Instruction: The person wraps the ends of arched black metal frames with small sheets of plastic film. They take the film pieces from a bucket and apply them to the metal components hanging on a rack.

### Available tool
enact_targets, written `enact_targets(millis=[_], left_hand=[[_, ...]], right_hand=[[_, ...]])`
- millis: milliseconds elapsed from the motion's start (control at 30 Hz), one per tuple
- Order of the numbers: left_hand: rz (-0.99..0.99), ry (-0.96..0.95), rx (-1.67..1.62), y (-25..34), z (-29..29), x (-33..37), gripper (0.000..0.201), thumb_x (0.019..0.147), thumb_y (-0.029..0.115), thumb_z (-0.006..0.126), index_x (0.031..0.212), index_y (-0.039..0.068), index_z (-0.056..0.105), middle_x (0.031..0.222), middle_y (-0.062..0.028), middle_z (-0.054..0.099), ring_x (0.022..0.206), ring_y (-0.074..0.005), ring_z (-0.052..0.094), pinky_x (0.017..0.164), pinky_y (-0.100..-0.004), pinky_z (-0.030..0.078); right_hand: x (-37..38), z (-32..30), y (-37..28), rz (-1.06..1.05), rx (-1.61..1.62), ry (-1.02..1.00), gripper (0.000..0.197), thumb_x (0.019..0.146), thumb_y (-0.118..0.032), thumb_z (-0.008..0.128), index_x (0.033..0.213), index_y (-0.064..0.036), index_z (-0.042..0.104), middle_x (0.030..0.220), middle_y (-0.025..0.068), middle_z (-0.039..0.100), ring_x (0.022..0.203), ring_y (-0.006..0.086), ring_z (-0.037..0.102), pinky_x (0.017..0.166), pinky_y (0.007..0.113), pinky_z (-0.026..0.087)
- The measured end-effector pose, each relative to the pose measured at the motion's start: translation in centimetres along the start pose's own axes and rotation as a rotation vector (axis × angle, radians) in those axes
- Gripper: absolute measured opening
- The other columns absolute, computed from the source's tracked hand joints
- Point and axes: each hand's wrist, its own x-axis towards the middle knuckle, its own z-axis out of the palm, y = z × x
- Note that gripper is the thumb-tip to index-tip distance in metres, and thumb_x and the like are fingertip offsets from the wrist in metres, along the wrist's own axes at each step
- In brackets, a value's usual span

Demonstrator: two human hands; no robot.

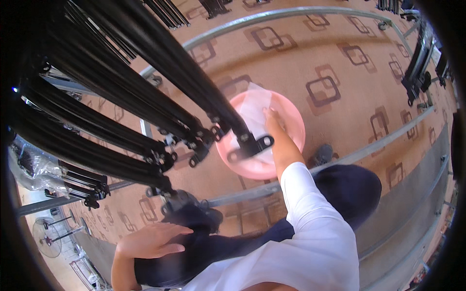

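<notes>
Right hand [273, 119] is down in a pink basin [291, 121] on the floor, fingers resting on a white cloth [255, 109] that lies inside it. Grip unclear: the fingers look fairly flat on the cloth, and it can't be told whether they pinch it. White sleeve [303, 203] covers the upper arm to just above the elbow.

Left hand [153, 241] is well apart from the right, lying flat with fingers spread on the person's dark trouser leg [204, 242], holding nothing.

The basin sits on brown carpet [340, 58] with a square pattern, just beyond a grey metal rail [378, 143] that runs across the floor. A bundle of black folded stands [145, 87] hangs in from upper left; their hinged ends [252, 145] overlap the basin's near-left rim in view, hiding part of it. The person's dark shoe [323, 154] shows just right of the basin.

A standing fan [48, 237] is at far lower left, and more black stands [417, 63] sit along the right edge.
</notes>
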Motion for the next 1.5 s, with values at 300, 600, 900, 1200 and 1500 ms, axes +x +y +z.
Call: enact_targets(millis=[300, 600, 900, 1200, 1500], left_hand=[[-0.03, 0.02, -0.031, 1.2, -1.7, 0.7, 0.04, 0.085, 0.032, 0.047, 0.115, 0.005, 0.046, 0.102, -0.0147, 0.055, 0.095, -0.0301, 0.05, 0.083, -0.0353, 0.039], [0.12, 0.277, 0.077, 4.7, -0.2, -0.8, 0.03, 0.084, 0.02, 0.051, 0.108, 0.002, 0.05, 0.099, -0.011, 0.058, 0.089, -0.0259, 0.056, 0.077, -0.0312, 0.043], [0.583, 1.294, -0.308, 7.4, -5.2, -2.3, 0.053, 0.076, 0.023, 0.062, 0.116, 0.0, 0.035, 0.109, -0.015, 0.049, 0.1, -0.0215, 0.049, 0.081, -0.0318, 0.043], [0.787, 1.437, -0.682, 12.8, -16.4, -1.7, 0.085, 0.064, 0.044, 0.07, 0.119, -0.007, 0.029, 0.115, -0.0196, 0.044, 0.107, -0.0239, 0.044, 0.089, -0.0327, 0.037], [1.088, 1.256, -0.827, 16.1, -21.5, -1.6, 0.074, 0.068, 0.021, 0.07, 0.12, -0.008, 0.027, 0.093, -0.0108, 0.055, 0.073, -0.0157, 0.058, 0.059, -0.0247, 0.048]], right_hand=[[4.7, -1.1, 0.1, 0.121, 0.947, -0.048, 0.01, 0.072, -0.003, 0.058, 0.081, 0.0006, 0.058, 0.078, 0.0055, 0.057, 0.07, 0.0157, 0.054, 0.063, 0.029, 0.043], [-3.5, -15.9, -19.4, -0.312, 1.179, -0.621, 0.017, 0.076, -0.005, 0.054, 0.092, -0.0013, 0.055, 0.084, 0.0059, 0.06, 0.078, 0.0133, 0.057, 0.071, 0.026, 0.047], [-17.0, -25.4, -33.5, -0.659, 0.406, -0.639, 0.018, 0.074, -0.002, 0.056, 0.092, -0.0021, 0.059, 0.08, 0.0004, 0.059, 0.071, 0.007, 0.054, 0.063, 0.021, 0.044], [-29.1, -29.1, -41.5, -0.866, 0.04, -0.652, 0.015, 0.077, 0.0, 0.053, 0.091, -0.0007, 0.059, 0.08, -0.0003, 0.059, 0.074, 0.0074, 0.054, 0.066, 0.022, 0.045], [-27.4, -23.7, -43.7, -1.002, 0.055, -0.555, 0.005, 0.074, -0.003, 0.054, 0.073, -0.0022, 0.059, 0.063, 0.0026, 0.054, 0.059, 0.0113, 0.051, 0.057, 0.025, 0.042]])
